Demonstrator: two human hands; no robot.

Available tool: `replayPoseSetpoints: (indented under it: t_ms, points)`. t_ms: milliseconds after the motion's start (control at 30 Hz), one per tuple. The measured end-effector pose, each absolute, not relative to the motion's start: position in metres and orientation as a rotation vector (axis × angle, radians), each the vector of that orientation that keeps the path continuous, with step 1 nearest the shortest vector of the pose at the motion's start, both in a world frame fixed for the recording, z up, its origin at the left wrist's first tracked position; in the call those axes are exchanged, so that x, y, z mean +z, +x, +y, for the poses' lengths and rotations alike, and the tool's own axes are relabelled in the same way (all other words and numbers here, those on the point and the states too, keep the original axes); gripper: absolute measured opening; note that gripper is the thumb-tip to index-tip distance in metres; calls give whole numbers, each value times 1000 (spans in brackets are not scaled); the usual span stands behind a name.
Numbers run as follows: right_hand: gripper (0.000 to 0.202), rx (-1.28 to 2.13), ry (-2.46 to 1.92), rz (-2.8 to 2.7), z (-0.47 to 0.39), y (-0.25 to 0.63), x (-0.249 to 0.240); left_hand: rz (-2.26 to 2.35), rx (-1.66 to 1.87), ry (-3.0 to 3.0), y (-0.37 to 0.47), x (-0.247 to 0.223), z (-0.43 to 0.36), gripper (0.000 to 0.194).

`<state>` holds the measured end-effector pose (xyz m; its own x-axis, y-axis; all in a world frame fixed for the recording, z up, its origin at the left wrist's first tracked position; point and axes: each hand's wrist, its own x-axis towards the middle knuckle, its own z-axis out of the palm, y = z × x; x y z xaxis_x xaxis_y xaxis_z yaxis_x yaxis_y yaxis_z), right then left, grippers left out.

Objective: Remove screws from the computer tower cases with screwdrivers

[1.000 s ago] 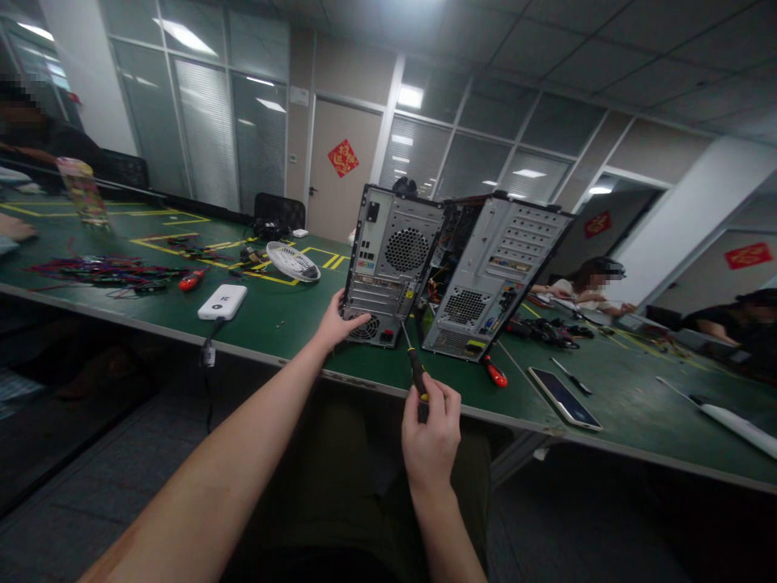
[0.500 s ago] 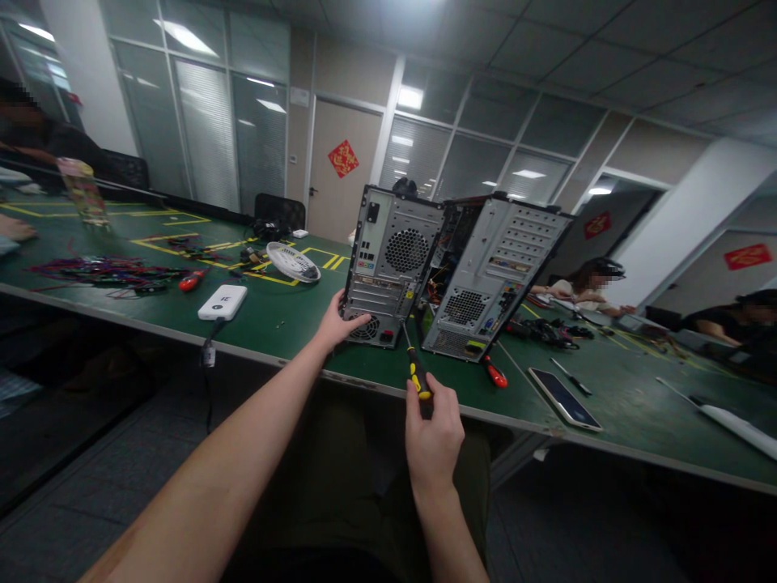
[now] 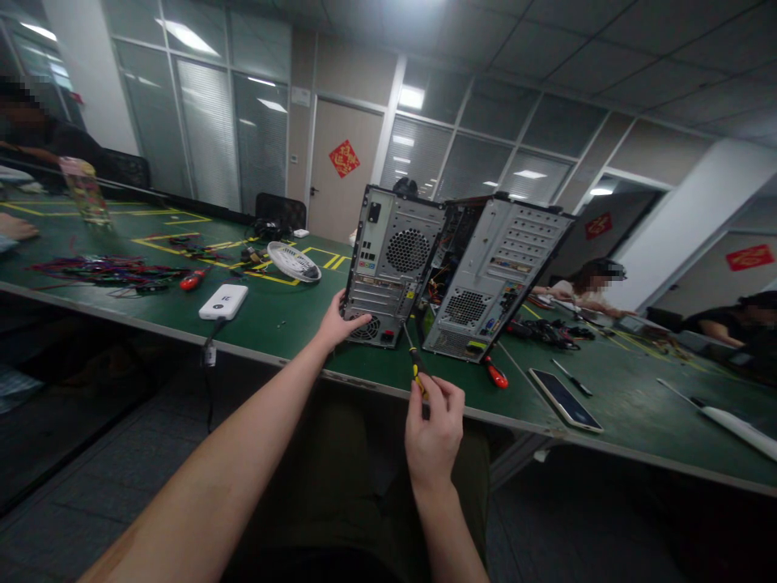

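Note:
Two computer cases stand upright side by side, their backs towards me. My left hand (image 3: 338, 322) is wrapped round the lower left edge of the left computer case (image 3: 381, 267), its thumb lying across the back by the small fan grille. In my right hand (image 3: 435, 429) is a yellow and black screwdriver (image 3: 417, 364), gripped by its handle between thumb and fingers. Its shaft points up towards the case's lower right edge; whether the tip touches is too small to tell. The right computer case (image 3: 494, 279) leans slightly, close beside the first.
On the green table (image 3: 291, 324) lie a white power bank (image 3: 223, 302), a red-handled tool (image 3: 193, 280), a heap of wires (image 3: 115, 274) and a white plastic dish (image 3: 294, 262). To the right are another red handle (image 3: 496, 372), a phone (image 3: 566, 399) and black cables (image 3: 549, 332). Other people sit at both sides.
My right hand has shifted its fingers further up the screwdriver handle, covering more of it. The screwdriver tip has moved slightly right. My left hand and both cases are unchanged.

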<state>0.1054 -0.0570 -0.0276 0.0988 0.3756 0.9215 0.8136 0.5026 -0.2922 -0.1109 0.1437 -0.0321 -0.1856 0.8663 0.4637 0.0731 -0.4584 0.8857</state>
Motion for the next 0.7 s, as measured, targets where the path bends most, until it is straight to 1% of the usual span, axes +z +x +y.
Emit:
replayPoseSetpoints:
  t_ms: [67, 267, 367, 567, 700]
  points:
    - [20, -450, -1073, -1510, -57, 106, -29, 1128, 1702, 1482, -111, -32, 144, 108]
    - [30, -462, -1092, -1526, -60, 106, -31, 1129, 1701, 1476, -112, -31, 143, 106]
    - [29, -462, -1101, -1520, -61, 106, -31, 1121, 1709, 1478, -112, -32, 143, 105]
    - [29, -476, -1085, -1510, -60, 104, -31, 1117, 1698, 1467, -111, -33, 146, 109]
    - [29, -487, -1075, -1516, -58, 105, -33, 1117, 1704, 1474, -111, -32, 144, 107]
